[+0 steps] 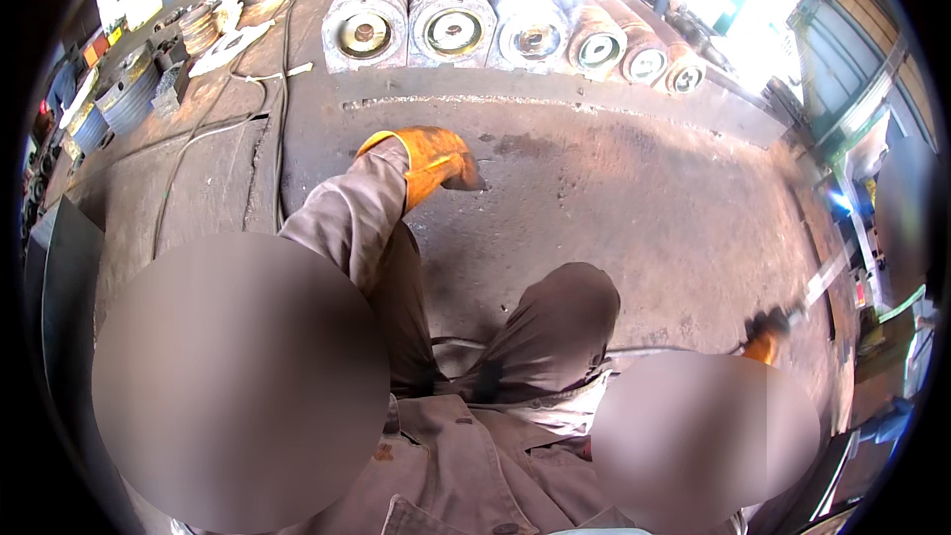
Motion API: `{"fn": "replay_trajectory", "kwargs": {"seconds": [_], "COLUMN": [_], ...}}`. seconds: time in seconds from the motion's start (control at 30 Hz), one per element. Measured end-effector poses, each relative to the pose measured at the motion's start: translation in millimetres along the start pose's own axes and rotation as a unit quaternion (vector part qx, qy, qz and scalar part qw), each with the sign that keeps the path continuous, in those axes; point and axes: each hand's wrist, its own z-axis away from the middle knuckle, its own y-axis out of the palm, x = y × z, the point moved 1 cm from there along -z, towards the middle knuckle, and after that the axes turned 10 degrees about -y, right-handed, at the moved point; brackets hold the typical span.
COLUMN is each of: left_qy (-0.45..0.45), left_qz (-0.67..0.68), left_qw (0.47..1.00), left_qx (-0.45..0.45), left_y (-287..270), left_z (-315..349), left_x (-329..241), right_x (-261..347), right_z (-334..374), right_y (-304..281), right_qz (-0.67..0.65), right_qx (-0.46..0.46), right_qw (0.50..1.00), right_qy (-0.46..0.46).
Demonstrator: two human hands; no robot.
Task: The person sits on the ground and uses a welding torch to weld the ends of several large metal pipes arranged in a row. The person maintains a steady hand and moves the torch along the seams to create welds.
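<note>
Left grip [441, 163], in a thick orange glove [421, 183], hung over the floor [634, 188] with its fingers bent down; I saw nothing in it, but its underside was hidden, so I could not tell how tightly the fingers were closed. Far off to its right was the right grip [763, 342], orange too, with dark, smudgy fingers. It was too blurry to tell if those fingers were spread or squeezed round something. Just past their tips was a pale stick-like thing [827, 280], straight and thin. Its long way pointed forward and out to the right, away from the right grip. So the right grip was much nearer to it, and the left grip was well apart. A dark hose [654, 350], round and bendy, came up to the right grip from its left side. Between the two grips was a bent knee [575, 302] in soft, wrinkly brown cloth. The floor under the left grip was brown, hard and bumpy, with dark spots. Ahead of the left grip lay six long, round metal tubes [456, 0], rough and dusty, with rings in their ends. A flat metal strip [555, 89] ran in front of them. Left of the left grip were bendy black cables [282, 99] and, farther off, ribbed round cans [129, 94].
</note>
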Motion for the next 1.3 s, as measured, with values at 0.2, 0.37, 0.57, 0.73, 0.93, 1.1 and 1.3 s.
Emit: {"fn": "replay_trajectory", "kwargs": {"seconds": [0.2, 0.37, 0.57, 0.73, 0.93, 1.1, 1.3], "left_qy": [0.195, 0.139, 0.131, 0.163, 0.183, 0.008, -0.015], "left_qz": [-0.058, -0.130, -0.141, -0.101, -0.132, 0.042, 0.023], "left_qw": [0.955, 0.954, 0.951, 0.951, 0.964, 0.998, 0.998], "left_qx": [-0.218, -0.232, -0.243, -0.241, -0.139, -0.039, -0.051], "left_y": [8.3, -17.9, -33.1, -15.9, -18.4, 13.7, 22.4], "left_z": [27.6, 44.8, 8.7, -48.4, -69.5, -74.6, -15.5], "left_x": [50.4, 73.0, 66.5, 66.2, -34.8, 19.4, 54.4], "right_x": [22.4, -28.8, -9.3, 52.3, 62.3, 129.4, 104.2], "right_z": [-58.2, -10.4, -25.3, 106.8, 260.9, 402.5, 420.7], "right_y": [-238.3, -213.9, -67.4, 210.0, 419.6, 478.6, 457.0], "right_qz": [-0.192, -0.222, -0.185, -0.106, 0.096, 0.318, 0.350], "right_qx": [-0.197, -0.188, 0.036, 0.296, 0.484, 0.571, 0.558], "right_qw": [0.959, 0.955, 0.975, 0.936, 0.853, 0.741, 0.728], "right_qy": [-0.068, -0.053, -0.116, -0.156, -0.172, -0.155, -0.190]}}
